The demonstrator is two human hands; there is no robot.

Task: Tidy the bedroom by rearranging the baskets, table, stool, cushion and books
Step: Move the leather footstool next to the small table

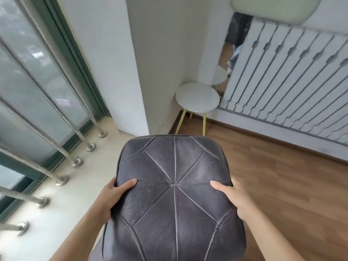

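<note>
Grey leather stool (174,204) between left grip (113,196) and right grip (236,199), both tight on its edges.

Both hands grip a dark grey leather stool (174,206) (only its stitched, padded top shows). The left hand (113,198) and the right hand (234,199) hold opposite edges, thumbs pressed on top, fingers hidden beneath. Beyond it, a round white table (197,97) on yellow legs stands in the corner on the wooden floor (282,176), beside a white slatted panel (291,76). A railed window (37,91) runs along the left.
</note>
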